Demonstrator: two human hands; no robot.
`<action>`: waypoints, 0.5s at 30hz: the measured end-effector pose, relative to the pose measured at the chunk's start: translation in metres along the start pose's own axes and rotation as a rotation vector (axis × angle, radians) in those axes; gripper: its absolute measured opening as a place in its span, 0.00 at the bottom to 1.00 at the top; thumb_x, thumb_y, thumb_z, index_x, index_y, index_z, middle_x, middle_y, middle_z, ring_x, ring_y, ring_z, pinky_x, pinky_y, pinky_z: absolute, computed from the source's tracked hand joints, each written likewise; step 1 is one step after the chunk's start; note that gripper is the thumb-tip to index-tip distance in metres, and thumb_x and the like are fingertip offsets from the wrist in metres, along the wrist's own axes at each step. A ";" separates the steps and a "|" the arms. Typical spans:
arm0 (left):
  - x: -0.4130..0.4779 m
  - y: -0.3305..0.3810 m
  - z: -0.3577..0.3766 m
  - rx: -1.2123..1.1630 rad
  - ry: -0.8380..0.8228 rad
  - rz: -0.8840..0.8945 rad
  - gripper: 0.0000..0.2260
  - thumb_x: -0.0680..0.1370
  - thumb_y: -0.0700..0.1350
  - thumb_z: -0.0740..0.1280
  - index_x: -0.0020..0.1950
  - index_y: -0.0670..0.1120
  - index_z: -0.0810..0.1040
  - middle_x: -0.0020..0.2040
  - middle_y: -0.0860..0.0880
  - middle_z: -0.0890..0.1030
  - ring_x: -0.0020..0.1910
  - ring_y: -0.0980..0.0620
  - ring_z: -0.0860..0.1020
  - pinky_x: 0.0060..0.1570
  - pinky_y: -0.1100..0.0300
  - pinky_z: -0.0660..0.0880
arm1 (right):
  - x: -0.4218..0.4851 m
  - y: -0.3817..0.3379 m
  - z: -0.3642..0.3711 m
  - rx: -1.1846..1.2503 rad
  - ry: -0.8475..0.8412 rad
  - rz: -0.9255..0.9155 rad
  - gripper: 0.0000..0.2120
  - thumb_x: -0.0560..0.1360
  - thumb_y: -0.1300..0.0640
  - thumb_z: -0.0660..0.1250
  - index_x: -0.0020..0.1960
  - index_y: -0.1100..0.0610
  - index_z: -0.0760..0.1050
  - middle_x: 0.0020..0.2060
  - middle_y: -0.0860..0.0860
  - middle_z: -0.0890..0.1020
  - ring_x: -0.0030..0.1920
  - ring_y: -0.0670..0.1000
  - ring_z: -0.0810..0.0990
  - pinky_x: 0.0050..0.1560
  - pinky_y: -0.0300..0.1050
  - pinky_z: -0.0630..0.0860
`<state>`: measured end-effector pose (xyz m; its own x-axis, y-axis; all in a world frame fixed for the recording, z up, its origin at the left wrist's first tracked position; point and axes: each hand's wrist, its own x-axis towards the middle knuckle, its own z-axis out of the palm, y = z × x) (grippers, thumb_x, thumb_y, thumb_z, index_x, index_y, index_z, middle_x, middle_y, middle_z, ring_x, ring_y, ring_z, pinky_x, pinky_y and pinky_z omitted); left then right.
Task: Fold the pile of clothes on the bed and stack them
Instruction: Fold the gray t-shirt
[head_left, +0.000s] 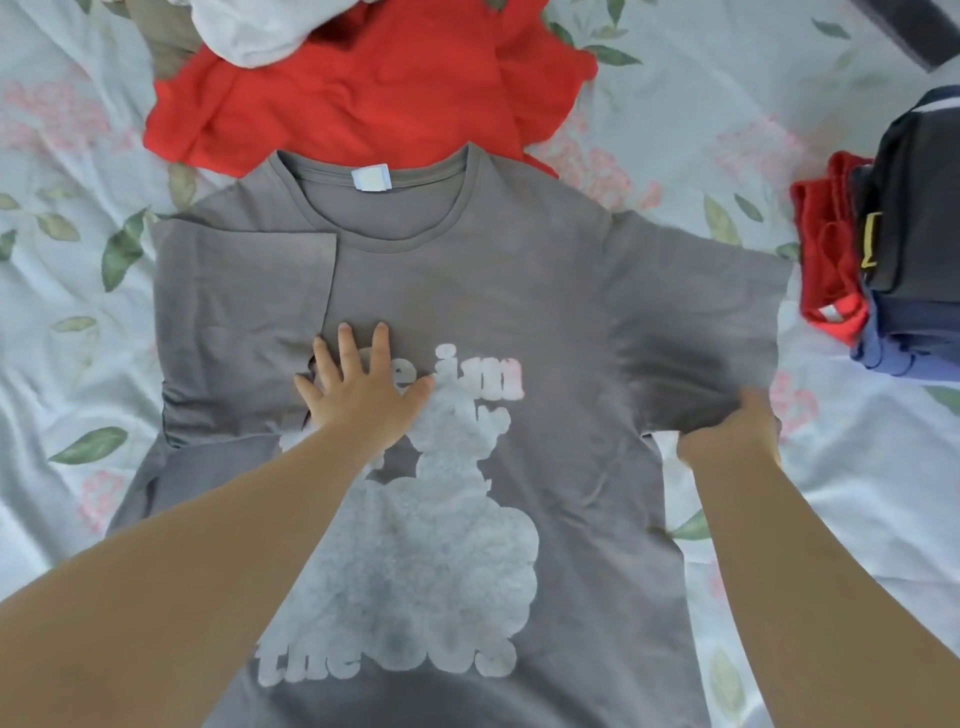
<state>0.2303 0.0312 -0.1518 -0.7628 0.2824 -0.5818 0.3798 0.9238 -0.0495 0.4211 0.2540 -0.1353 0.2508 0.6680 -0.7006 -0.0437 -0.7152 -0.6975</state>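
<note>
A grey T-shirt (519, 291) with a pale printed figure and lettering lies face up on the bed, collar away from me. Its left sleeve is folded in over the chest. My left hand (358, 384) presses flat on the chest with fingers spread. My right hand (732, 436) grips the lower edge of the spread right sleeve. Beyond the collar lies the unfolded pile: a red garment (374, 88), a white one (249, 31) and a tan one (161, 36). A stack of folded clothes (904, 249) sits at the right edge.
The bed is covered by a pale floral sheet (701, 104) with green leaves and pink flowers. A dark object (919, 31) lies at the top right corner. Bare sheet shows on the left of the shirt.
</note>
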 end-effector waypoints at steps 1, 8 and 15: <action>0.001 0.000 0.000 0.002 0.000 0.001 0.37 0.75 0.71 0.47 0.77 0.55 0.38 0.78 0.45 0.38 0.76 0.39 0.38 0.71 0.38 0.45 | -0.004 -0.008 0.000 0.007 -0.015 -0.024 0.22 0.74 0.67 0.65 0.52 0.41 0.66 0.65 0.59 0.72 0.63 0.60 0.72 0.56 0.45 0.69; 0.001 -0.007 -0.007 -0.239 0.024 -0.026 0.26 0.80 0.61 0.47 0.77 0.59 0.47 0.79 0.50 0.44 0.77 0.46 0.40 0.73 0.42 0.43 | -0.067 0.001 0.042 -0.588 -0.712 -1.030 0.09 0.68 0.64 0.69 0.34 0.56 0.72 0.39 0.41 0.77 0.39 0.45 0.75 0.41 0.42 0.72; 0.002 0.000 -0.021 -0.377 0.044 -0.051 0.25 0.81 0.60 0.48 0.77 0.57 0.53 0.78 0.50 0.49 0.77 0.48 0.44 0.73 0.44 0.46 | -0.061 0.047 0.035 -1.551 -0.881 -0.909 0.26 0.71 0.46 0.70 0.66 0.45 0.68 0.75 0.45 0.55 0.76 0.52 0.48 0.73 0.53 0.50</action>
<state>0.2180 0.0373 -0.1360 -0.8007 0.2371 -0.5502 0.1280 0.9649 0.2294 0.3695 0.1873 -0.1304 -0.7634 0.4235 -0.4877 0.6377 0.6143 -0.4647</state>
